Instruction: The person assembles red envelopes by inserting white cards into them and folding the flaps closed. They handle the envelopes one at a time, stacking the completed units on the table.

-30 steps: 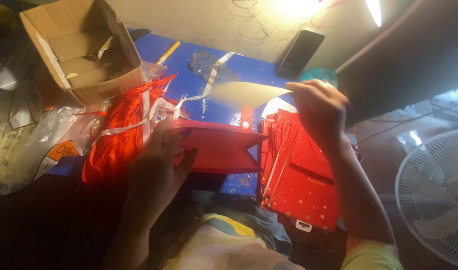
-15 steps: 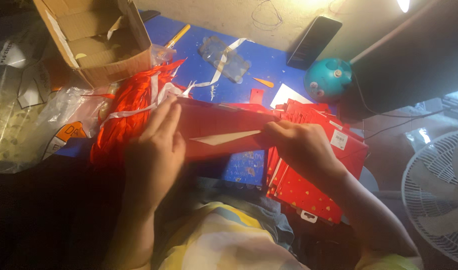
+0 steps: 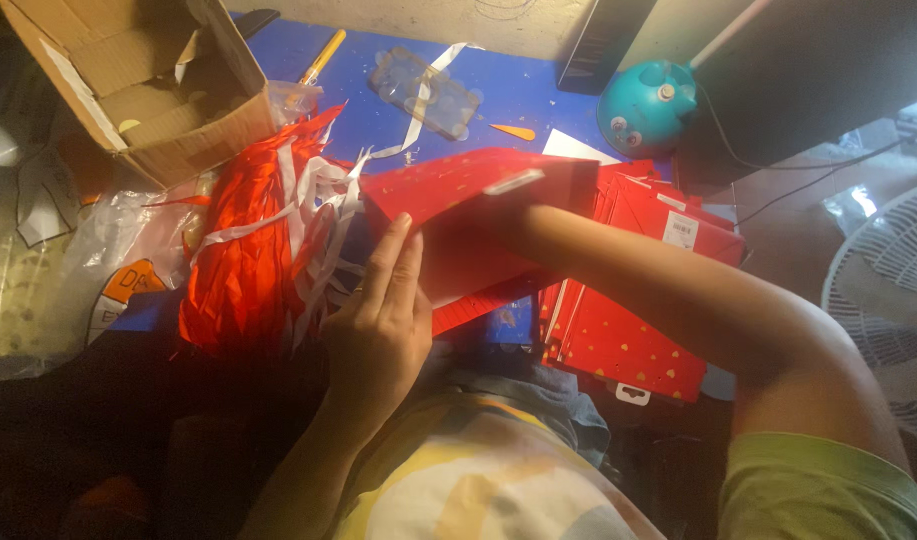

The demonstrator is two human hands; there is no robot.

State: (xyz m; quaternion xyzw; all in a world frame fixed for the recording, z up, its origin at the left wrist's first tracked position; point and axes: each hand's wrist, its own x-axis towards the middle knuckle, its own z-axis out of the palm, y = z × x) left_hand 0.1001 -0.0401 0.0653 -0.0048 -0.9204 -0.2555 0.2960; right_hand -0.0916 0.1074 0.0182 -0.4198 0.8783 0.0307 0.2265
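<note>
Red bag (image 3: pixel 479 190), speckled with small gold marks, is held up over the middle of the blue table (image 3: pixel 519 90), tilted so its opening faces the person. The left hand (image 3: pixel 379 320) steadies the bag's near left corner: its fingers (image 3: pixel 394 265) are straight and pressed together, flat against the red paper, with the thumb tucked below. The right forearm (image 3: pixel 679 290) runs into the bag's mouth, so the right hand is hidden inside, and whether it is spread or closed cannot be told. A small white tab (image 3: pixel 514 182) sits on the bag's upper face.

To the right, touching the forearm from below, lies a stack of flat red bags (image 3: pixel 629 340) with gold hearts; one carries a white label (image 3: pixel 682 230). Left of the held bag, a heap of red strips (image 3: pixel 239 260) mixed with white strips (image 3: pixel 324 215) lies at the table's left edge, just beside the left hand. A cardboard box (image 3: pixel 129 90) stands open at the far left corner, with clear plastic wrap (image 3: pixel 109 250) below it. Toward the far edge lie a yellow-handled tool (image 3: pixel 322 57), a clear plastic tray (image 3: pixel 427 92) and a small orange scrap (image 3: pixel 514 131). A teal round object (image 3: pixel 644 105) sits at the far right, and a white fan (image 3: pixel 884 300) stands off the table's right side.
</note>
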